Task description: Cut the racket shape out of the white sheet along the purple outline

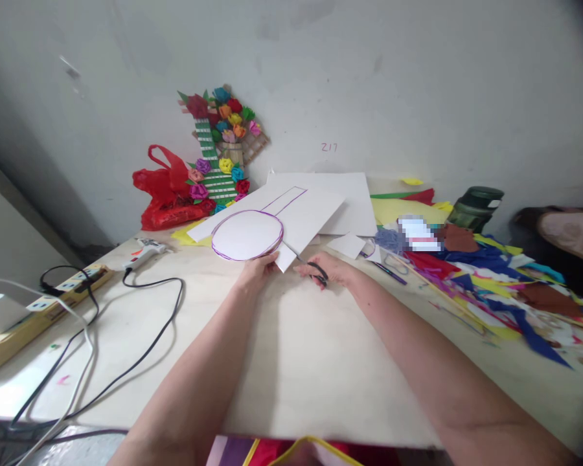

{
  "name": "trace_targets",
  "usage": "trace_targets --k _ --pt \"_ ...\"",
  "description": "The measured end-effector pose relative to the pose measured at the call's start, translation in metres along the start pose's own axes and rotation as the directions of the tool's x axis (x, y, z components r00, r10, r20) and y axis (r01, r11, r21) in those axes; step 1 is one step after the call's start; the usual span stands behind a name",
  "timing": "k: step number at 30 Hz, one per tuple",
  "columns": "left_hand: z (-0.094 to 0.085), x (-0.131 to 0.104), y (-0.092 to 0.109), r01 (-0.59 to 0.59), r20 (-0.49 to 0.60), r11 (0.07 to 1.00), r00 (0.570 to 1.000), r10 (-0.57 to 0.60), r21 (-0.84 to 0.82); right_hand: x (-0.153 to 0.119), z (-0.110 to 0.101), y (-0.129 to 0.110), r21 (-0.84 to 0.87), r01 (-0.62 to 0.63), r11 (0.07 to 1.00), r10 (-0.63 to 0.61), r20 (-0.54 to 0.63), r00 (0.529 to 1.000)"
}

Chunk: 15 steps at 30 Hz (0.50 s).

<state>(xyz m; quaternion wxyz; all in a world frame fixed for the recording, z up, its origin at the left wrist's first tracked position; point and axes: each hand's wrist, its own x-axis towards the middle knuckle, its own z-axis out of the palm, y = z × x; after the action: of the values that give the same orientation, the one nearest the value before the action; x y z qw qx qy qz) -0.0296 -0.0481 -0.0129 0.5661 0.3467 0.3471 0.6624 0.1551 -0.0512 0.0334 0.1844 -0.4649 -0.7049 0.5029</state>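
Fingers of the left hand (257, 272) pinch the white card (315, 210) at its near edge, thumb on top, just below a purple-outlined circle (247, 235). Right-hand (334, 268) fingers are closed round the black handles of the scissors (317, 274); blades point at the card's near edge, beside a projecting corner flap (286, 257). Blade gap: cannot tell. Card lies ahead of both hands, over the table (311, 362), partly covering a second white sheet (357, 194). Dark pen (391, 273) rests right of the right wrist.
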Motion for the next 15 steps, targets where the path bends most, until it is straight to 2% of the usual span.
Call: trace_targets --k 7,11,15 --pt "0.0011 -0.0028 0.0024 0.013 0.008 1.0 1.0 -0.013 -0.002 -0.001 -0.0002 0.0003 0.039 0.042 0.998 -0.041 -0.027 0.999" --pt "0.0012 -0.0028 0.004 0.012 0.025 1.0 1.0 -0.011 -0.02 -0.0028 -0.003 0.0043 0.162 0.09 0.983 -0.098 0.039 0.994" --pt "0.0016 -0.0032 0.0058 0.052 0.011 0.999 0.999 -0.052 0.008 -0.0027 -0.0075 0.0069 0.208 0.061 0.976 -0.081 0.088 0.993"
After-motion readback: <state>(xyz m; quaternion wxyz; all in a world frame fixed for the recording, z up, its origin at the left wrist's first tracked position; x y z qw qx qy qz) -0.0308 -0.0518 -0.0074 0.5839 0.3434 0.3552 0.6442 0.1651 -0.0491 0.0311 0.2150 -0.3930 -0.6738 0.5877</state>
